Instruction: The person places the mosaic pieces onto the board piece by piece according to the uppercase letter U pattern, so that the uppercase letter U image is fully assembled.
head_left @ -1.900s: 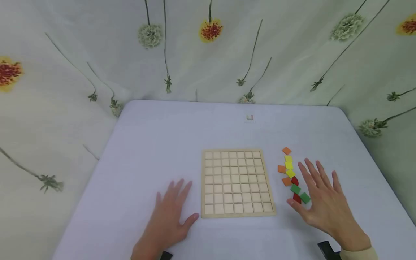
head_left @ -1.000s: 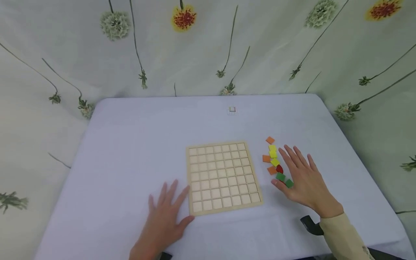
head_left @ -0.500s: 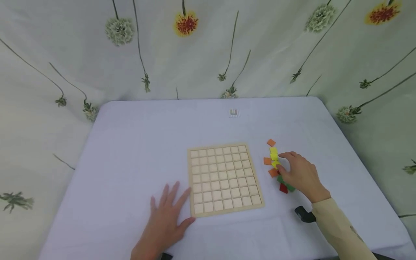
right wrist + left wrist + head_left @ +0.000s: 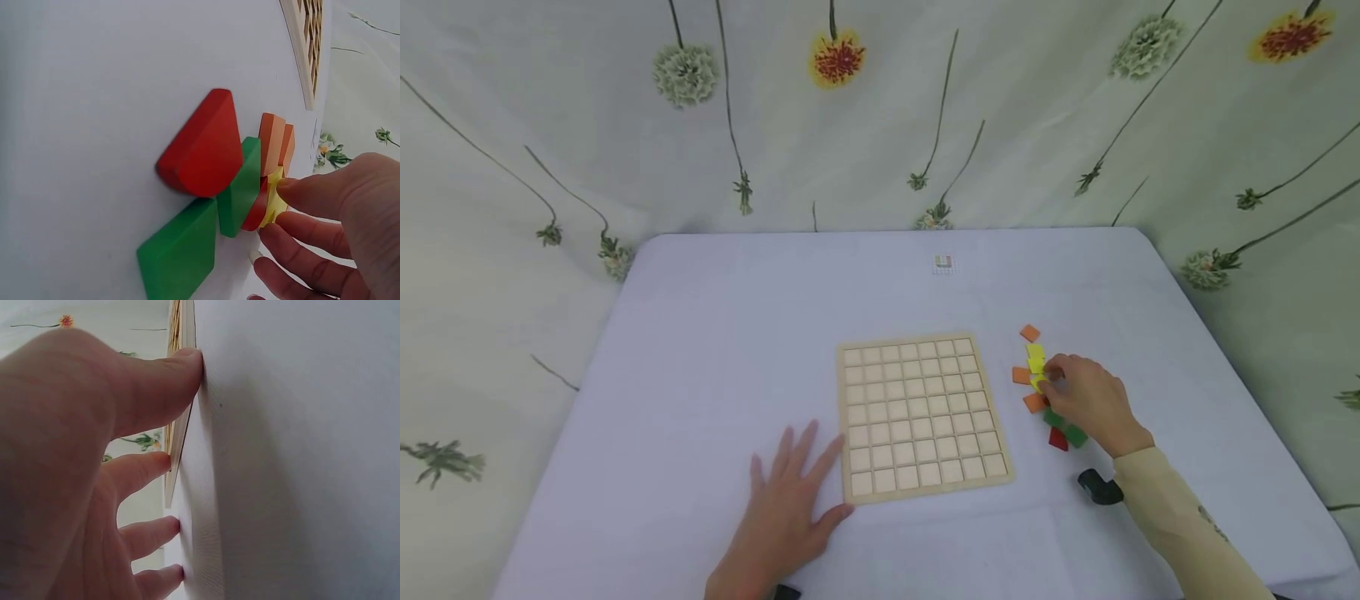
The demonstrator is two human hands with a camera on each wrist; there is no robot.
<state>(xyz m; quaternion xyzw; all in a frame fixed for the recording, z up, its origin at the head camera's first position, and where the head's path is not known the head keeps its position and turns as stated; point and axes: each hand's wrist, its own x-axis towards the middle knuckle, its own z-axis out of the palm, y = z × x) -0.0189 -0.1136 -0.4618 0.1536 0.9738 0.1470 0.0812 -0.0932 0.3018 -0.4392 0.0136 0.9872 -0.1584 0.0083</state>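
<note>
A square wooden grid board (image 4: 925,421) lies on the white table, its cells bare. My left hand (image 4: 786,508) is spread flat at the board's left side, with thumb and index finger touching its edge near the lower left corner. To the board's right, my right hand (image 4: 1090,400) pinches a yellow tile (image 4: 275,195) between thumb and index finger, low among the other tiles. Other yellow tiles (image 4: 1035,351) lie just beyond the fingertips. Two green tiles (image 4: 181,253) and a red piece with a rounded end (image 4: 206,150) are nearer me; another red piece (image 4: 255,209) is partly hidden.
Three orange tiles (image 4: 1021,375) lie along the pile's left side. A small printed mark (image 4: 943,263) is near the table's far edge. A black strap piece (image 4: 1101,487) sits by the right sleeve. Behind hangs a flower-patterned cloth (image 4: 865,117).
My right hand moved in from hovering spread over the tiles, and its thumb and index finger closed on a yellow tile. The left hand keeps its place at the board; the head view shifted.
</note>
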